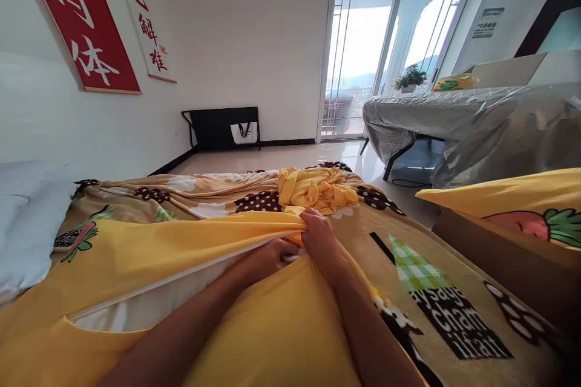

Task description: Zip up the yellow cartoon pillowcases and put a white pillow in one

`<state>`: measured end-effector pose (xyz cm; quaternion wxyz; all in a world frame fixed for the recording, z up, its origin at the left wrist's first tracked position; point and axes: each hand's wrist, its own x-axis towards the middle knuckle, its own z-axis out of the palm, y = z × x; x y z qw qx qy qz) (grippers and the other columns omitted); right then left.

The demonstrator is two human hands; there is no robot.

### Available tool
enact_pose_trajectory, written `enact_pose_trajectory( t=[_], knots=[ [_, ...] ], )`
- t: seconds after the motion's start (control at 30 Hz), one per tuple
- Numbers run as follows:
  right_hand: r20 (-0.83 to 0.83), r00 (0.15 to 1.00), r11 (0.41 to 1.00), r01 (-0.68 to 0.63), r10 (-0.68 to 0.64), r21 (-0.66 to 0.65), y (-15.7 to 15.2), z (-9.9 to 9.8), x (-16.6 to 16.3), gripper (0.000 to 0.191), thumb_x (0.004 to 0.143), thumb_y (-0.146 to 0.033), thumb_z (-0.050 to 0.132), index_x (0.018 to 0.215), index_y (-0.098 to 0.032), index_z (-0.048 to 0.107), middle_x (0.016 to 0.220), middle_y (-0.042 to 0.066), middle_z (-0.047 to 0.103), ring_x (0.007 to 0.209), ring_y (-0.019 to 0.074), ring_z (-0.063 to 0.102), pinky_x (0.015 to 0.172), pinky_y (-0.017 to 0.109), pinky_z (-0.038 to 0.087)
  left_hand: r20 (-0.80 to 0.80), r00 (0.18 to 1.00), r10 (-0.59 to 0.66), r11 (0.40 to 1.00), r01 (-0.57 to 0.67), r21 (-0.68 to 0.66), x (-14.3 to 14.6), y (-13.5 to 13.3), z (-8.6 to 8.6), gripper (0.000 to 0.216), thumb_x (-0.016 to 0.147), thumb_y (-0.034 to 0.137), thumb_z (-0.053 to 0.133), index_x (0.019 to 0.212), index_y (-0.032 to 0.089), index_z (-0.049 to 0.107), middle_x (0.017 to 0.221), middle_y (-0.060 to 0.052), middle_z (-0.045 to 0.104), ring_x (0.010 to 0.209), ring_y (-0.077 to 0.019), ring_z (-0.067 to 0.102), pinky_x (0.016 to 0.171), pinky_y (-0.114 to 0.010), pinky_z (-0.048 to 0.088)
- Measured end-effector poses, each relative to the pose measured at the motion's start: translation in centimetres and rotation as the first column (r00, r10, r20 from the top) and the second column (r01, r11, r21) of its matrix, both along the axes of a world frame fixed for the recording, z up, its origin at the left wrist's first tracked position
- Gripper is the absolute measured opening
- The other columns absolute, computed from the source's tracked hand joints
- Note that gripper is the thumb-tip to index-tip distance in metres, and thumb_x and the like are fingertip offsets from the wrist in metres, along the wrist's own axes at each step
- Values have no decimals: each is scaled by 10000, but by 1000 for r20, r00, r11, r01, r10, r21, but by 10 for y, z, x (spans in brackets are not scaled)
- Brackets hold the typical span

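Observation:
A yellow pillowcase (190,242) lies across the bed in front of me, with a white pillow (149,305) showing in its opening. My left hand (275,254) reaches into that opening and its fingers curl on the white inner fabric. My right hand (320,236) is closed on the yellow pillowcase edge just beside it. A crumpled yellow cloth (318,188) lies just beyond both hands on the patterned blanket (449,296).
A white pillow (27,224) sits at the left edge of the bed. At the right stands a cardboard box (508,260) with a yellow carrot-print pillow (512,202) on it. Farther off are a plastic-covered table (458,121), a black rack (222,127) and glass doors (390,42).

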<state>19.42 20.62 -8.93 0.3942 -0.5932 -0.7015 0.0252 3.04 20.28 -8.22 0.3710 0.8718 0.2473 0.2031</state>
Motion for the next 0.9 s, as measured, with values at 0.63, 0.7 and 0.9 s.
enact_pose_trajectory(
  t=[0.63, 0.7, 0.9],
  knots=[
    [-111, 994, 990, -35, 19, -139, -15, 21, 8, 116, 612, -150, 431, 534, -170, 514, 559, -2, 547, 579, 115, 438, 539, 219, 259, -186, 965, 186, 944, -123, 306, 7, -23, 12, 473, 913, 333, 422, 1385, 338, 395, 1432, -24, 464, 1258, -243, 482, 1052, -375, 381],
    [-92, 995, 987, -51, 37, -150, -18, 23, 9, 128, 627, -154, 433, 517, -166, 496, 543, -5, 524, 579, 112, 427, 535, 220, 249, -190, 956, 223, 940, -158, 304, 8, -21, 9, 527, 902, 325, 432, 1420, 323, 334, 1441, -42, 450, 1264, -256, 473, 1048, -383, 383],
    [-368, 904, 937, -298, 216, -183, -15, 21, 10, 111, 627, -212, 443, 562, -154, 512, 544, -37, 466, 590, 102, 422, 531, 199, 297, -122, 956, 267, 936, -228, 267, 14, -14, 6, 491, 865, 361, 477, 1339, 244, 427, 1312, -87, 550, 1136, -256, 539, 1007, -398, 415]
  ],
)
